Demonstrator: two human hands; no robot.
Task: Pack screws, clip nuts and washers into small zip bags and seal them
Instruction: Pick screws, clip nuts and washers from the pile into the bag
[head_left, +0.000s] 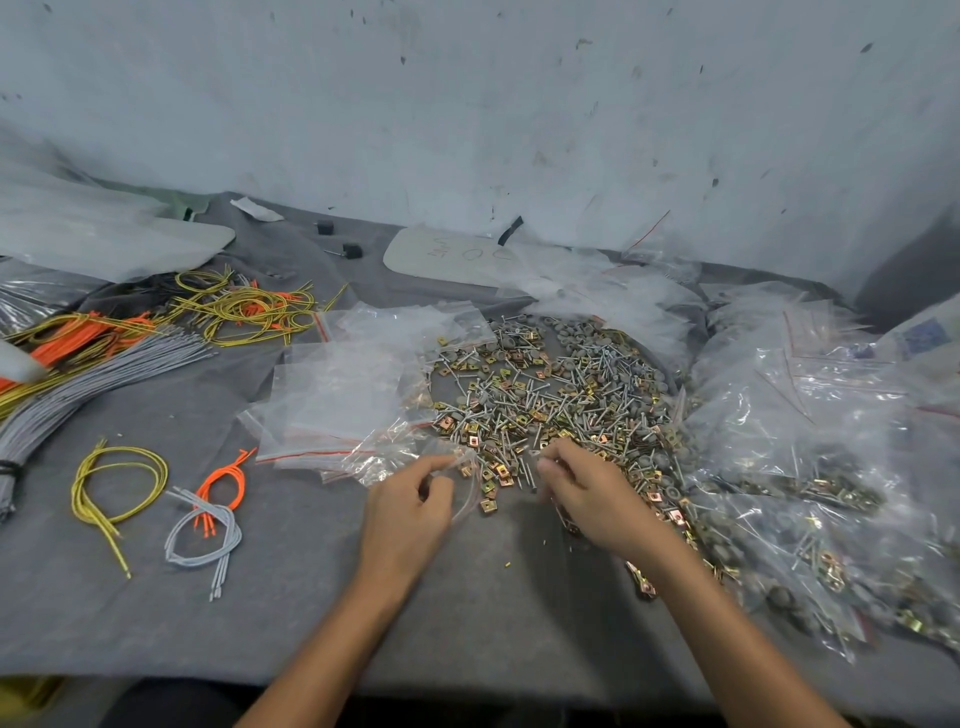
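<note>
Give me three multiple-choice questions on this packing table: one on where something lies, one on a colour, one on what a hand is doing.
1. The filled clear plastic bags lie: A right of the loose heap of screws, clip nuts and washers; B left of it; C in front of it, nearest the person.
2. The seal stripe on the empty clear zip bags is: A green; B red; C black.
3. The left hand: A lies flat, empty; B grips a screwdriver; C pinches a small clear zip bag.
Answers: A, they pile up at the right edge; B, red lines run along the bag mouths; C, thumb and fingers curl round the bag's rim.
</note>
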